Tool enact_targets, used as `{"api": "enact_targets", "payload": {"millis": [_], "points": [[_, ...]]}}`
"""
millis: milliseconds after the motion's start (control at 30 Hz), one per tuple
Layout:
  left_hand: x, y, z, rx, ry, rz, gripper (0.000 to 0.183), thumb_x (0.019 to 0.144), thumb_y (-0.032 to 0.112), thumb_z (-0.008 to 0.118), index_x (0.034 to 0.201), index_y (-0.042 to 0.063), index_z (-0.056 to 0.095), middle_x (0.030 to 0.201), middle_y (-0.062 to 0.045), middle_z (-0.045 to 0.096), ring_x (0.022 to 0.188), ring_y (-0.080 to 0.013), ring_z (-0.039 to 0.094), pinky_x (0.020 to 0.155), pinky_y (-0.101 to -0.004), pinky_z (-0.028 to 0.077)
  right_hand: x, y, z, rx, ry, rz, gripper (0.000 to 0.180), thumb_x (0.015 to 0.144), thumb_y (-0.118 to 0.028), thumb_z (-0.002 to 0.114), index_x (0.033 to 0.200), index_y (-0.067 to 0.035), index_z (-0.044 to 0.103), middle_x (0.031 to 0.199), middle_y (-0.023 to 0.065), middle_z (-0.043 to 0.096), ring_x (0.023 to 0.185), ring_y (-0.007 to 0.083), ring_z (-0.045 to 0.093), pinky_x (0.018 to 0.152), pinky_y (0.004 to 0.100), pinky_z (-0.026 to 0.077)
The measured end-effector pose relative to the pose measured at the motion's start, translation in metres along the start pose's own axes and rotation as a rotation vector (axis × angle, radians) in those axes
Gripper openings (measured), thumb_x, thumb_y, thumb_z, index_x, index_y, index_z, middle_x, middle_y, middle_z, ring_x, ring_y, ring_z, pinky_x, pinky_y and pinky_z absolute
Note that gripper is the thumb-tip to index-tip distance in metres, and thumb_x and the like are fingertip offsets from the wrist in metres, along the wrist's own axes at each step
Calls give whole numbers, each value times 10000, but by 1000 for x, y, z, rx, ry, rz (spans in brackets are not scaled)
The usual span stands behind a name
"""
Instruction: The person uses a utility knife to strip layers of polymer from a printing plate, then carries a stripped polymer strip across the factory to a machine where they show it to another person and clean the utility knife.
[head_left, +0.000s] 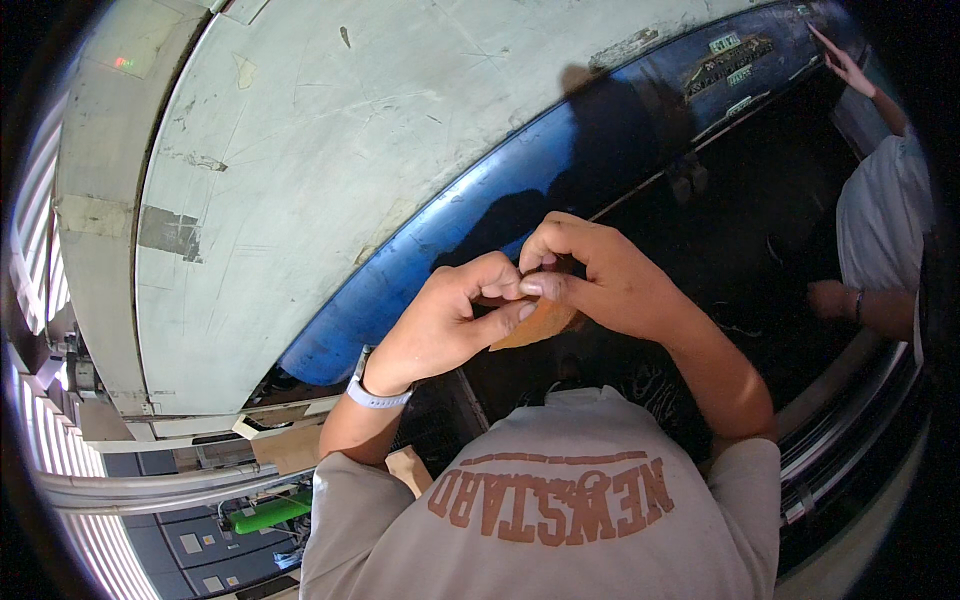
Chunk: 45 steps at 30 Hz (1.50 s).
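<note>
Both of my hands meet in front of my chest, thumbs and fingertips close together. My left hand (457, 319) pinches a thin orange-brown sheet (538, 324) between thumb and fingers. From the other side my right hand (600, 274) grips the sheet's upper part, its thumb lying nearly against the left fingers. The lower part of the sheet hangs down in a curved flap; its top is hidden behind my fingers. What the sheet is made of I cannot tell. A pale wristband (379, 397) is around my left wrist.
Beyond my hands runs the rounded blue edge (420, 259) of a large machine, below its scratched pale panel (300, 165). Another person (885, 210) stands at the right, one hand stretched towards the blue edge. Metal rails (847, 427) lie at lower right, a green cylinder (270, 514) at lower left.
</note>
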<state>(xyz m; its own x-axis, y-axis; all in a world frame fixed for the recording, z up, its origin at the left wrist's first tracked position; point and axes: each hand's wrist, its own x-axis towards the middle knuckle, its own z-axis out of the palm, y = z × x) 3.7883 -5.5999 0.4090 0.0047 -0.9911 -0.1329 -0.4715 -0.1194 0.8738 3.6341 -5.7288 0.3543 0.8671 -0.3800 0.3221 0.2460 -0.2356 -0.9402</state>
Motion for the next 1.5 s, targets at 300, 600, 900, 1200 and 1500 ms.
{"api": "enact_targets", "payload": {"millis": [300,600,900,1200,1500], "points": [[2,-7,-2,-104,14,-15,133,867,-5,620,857,31,492,823,19,548,739,-33,506,631,-196,408,1,8,4,-221,103,-301,93,787,-33,577,836,-46,500,805,106,451,772,275,493,686,352,401],[-2,-9,-15,-177,60,-35,213,867,-26,604,805,77,428,744,49,412,648,-22,387,556,-191,319,-13,40,-18,456,444,-53,83,943,-107,494,877,-57,495,807,9,420,740,106,473,684,241,443],[6,-5,-14,-149,44,-39,165,867,-16,612,834,59,468,744,39,459,670,-30,426,581,-195,343,2,2,-4,-38,237,-151,249,827,-73,636,1065,-59,563,846,52,469,736,137,478,668,259,430],[8,3,-12,-161,11,-98,146,879,-6,601,838,52,473,735,44,473,670,-22,432,576,-201,351,12,3,1,-106,111,-200,114,785,-1,624,874,-38,563,878,52,473,729,142,489,627,280,405],[9,-5,-14,-186,52,-30,195,884,-12,590,811,70,430,740,50,425,663,-18,388,559,-201,327,7,10,-9,-269,307,-270,107,808,8,548,857,-25,458,900,111,457,771,218,501,684,321,431]]}}
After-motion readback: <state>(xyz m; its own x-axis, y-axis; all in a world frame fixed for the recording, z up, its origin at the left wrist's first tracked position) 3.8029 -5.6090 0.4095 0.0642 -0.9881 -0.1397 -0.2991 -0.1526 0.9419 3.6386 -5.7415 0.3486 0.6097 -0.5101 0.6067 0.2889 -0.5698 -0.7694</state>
